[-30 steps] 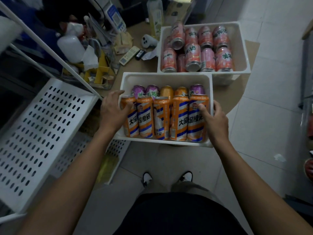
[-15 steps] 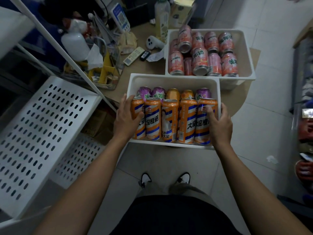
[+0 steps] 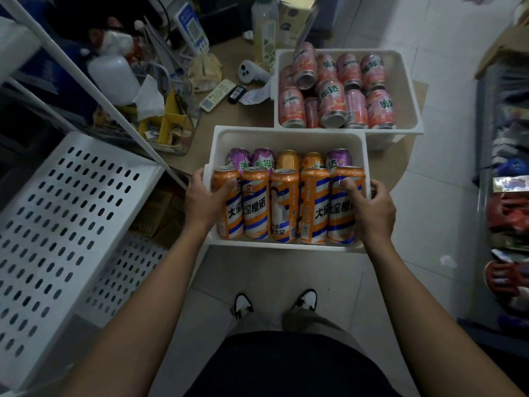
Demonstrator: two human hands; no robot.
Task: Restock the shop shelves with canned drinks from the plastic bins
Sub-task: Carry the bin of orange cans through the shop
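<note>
A white plastic bin [image 3: 286, 136] in front of me holds several tall orange cans [image 3: 284, 206] lying in a row, with purple and orange cans [image 3: 263, 159] behind them. My left hand [image 3: 204, 200] grips the bin's left wall, thumb inside against the leftmost can. My right hand [image 3: 369, 209] grips the right wall, thumb and a finger on the rightmost can. Beyond it, a second white bin [image 3: 412, 90] holds several pink cans [image 3: 332, 101].
A white perforated shelf [image 3: 65, 213] stands at my left, with a lower shelf [image 3: 126, 273] beneath. A cluttered desk [image 3: 217, 116] carries a bottle, remote and papers behind the bins. Stocked goods [image 3: 506, 213] line the right edge. Tiled floor lies below, my shoes [image 3: 274, 303] visible.
The near bin with both hands on it sits lower and further right in view than a second ago. My grip on its sides is the same.
</note>
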